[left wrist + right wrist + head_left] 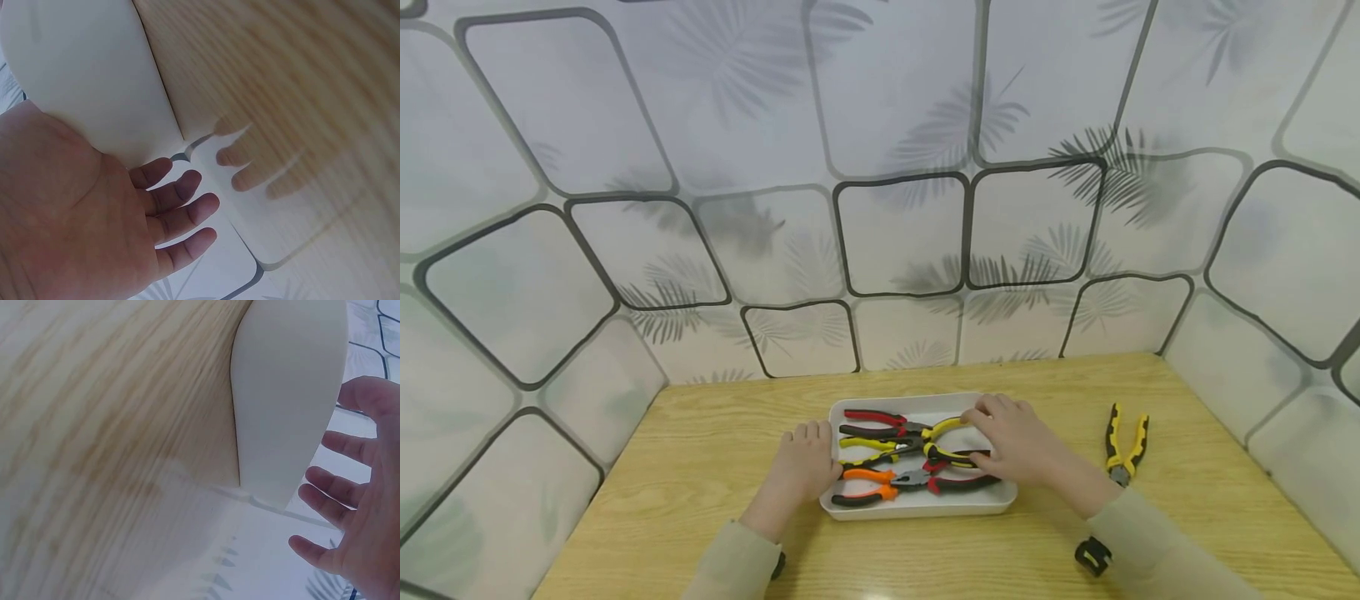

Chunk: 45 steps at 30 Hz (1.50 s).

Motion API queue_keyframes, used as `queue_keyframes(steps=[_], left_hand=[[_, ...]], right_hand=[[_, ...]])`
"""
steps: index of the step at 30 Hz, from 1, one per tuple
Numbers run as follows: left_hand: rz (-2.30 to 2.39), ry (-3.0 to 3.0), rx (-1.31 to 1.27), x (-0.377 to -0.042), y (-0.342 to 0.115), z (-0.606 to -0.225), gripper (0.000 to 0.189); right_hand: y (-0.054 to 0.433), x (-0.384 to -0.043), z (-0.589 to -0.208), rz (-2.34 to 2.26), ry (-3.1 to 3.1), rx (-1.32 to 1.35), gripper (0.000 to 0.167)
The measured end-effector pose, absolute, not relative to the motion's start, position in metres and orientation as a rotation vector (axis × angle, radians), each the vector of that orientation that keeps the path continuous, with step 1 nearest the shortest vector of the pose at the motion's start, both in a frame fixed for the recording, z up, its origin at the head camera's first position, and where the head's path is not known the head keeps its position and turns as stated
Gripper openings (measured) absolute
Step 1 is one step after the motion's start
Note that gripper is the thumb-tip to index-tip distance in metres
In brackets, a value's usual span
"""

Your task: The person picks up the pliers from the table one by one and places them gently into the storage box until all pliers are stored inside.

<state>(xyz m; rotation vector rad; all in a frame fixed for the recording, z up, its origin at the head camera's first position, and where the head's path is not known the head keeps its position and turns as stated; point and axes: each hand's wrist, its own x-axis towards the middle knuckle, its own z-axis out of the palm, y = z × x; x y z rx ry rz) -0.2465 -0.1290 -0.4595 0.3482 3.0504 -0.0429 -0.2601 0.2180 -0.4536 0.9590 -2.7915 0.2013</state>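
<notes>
A white tray (925,510) on the wooden table holds several pliers. On its left lie red-and-black handles (874,416), yellow-and-black handles (868,444) and orange-and-black handles (868,475). On the right are yellow-and-black handles (951,457) and red-and-black handles (966,483). My left hand (807,461) is at the tray's left end; in the left wrist view its fingers (187,212) extend loosely beside the outer wall, thumb hidden. Over the right end reaches my right hand (1018,437), thumb and fingertips close above the yellow-and-black handles. The right wrist view shows its fingers (331,487) spread past the rim.
Another pair of yellow-and-black pliers (1123,442) lies on the table (722,433) to the right, beyond my right forearm. A patterned wall covering (902,233) rises behind the table and along both sides.
</notes>
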Motion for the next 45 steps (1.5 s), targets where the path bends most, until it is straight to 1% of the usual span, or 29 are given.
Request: queue_keyframes(steps=[11,19,29,45], left_hand=[[-0.016,3.048,0.358,-0.246,-0.129,-0.458,0.046],[-0.024,3.043,0.352,-0.247,-0.128,-0.454,0.047],[-0.014,3.046,0.349,-0.247,-0.128,-0.456,0.045],[-0.018,3.049,0.35,-0.246,-0.128,-0.458,0.048]], right_hand=[[0.232,-0.258,-0.449,0.178,-2.802,0.928,0.048],[0.239,-0.257,-0.445,0.185,-2.787,0.93,0.044],[0.251,-0.257,-0.448,0.192,-2.767,0.901,0.043],[0.274,-0.254,-0.449,0.143,-2.773,0.845,0.04]])
